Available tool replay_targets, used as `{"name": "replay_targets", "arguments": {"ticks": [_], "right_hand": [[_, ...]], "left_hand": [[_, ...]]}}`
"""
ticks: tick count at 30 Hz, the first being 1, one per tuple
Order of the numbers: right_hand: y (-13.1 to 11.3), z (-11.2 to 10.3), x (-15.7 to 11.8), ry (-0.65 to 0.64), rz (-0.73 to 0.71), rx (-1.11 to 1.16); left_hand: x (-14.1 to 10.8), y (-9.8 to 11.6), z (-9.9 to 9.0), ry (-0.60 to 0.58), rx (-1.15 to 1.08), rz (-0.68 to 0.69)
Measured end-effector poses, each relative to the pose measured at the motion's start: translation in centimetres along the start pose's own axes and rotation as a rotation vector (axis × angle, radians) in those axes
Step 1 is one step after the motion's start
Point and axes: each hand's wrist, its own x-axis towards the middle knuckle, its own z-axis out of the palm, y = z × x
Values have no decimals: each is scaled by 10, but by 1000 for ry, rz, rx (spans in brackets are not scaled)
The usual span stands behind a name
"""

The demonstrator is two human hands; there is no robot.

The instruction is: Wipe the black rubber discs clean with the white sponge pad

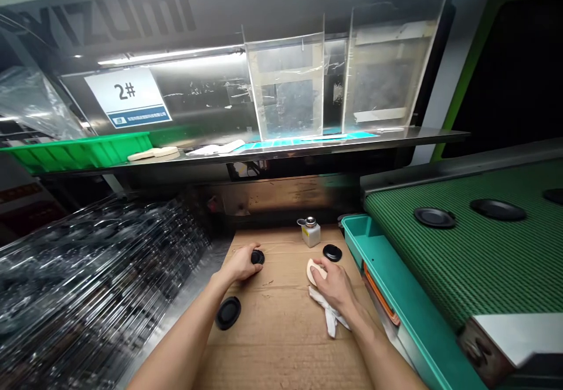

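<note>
Left hand: our left hand (pixel 241 263) grips a small black part (pixel 258 257) by the rim, probably to steady it; we can't tell if it touches the bench (pixel 272 349).
Right hand: our right hand (pixel 335 284) pinches a cream pad (pixel 310 271) at its edge, leaving its far side free.
Bottle: white bottle (pixel 311 236) upright near the pad, likely for easy reach; fill hidden.
Bins: teal bin (pixel 413 296) alongside; green tray (pixel 88 152) on shelf (pixel 290 149), contents hidden.

Matt brown cardboard (pixel 281 325) with creases, glossy clear plastic trays (pixel 109 261), ribbed green conveyor belt (pixel 461 261), smooth black discs (pixel 332 253), crumpled white cloth (pixel 328 308), shiny metal shelf (pixel 285 151), smooth teal plastic bin (pixel 409 284)
</note>
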Motion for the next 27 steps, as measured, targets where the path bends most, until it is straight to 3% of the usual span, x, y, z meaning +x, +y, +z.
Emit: {"name": "replay_targets", "arguments": {"ticks": [10,14,17,19,21,25,27], "right_hand": [[2,-2,1,-31,32,-31],[0,-2,1,-40,52,-36],[-7,-5,-1,-42,76,-54],[-12,-7,-2,-40,84,-73],[-15,-8,0,-13,76,-98],[-14,-11,4,-16,104,-157],[-14,-14,5,-50,133,-126]], "left_hand": [[7,-16,-12,-50,-22,35],[-6,-14,-13,3,11,31],[-11,10,-13,148,36,119],[-6,45,-13,286,10,272],[3,100,-14,351,-69,476],[24,247,-14,327,-235,872],[37,319,-10,331,-256,924]]}}
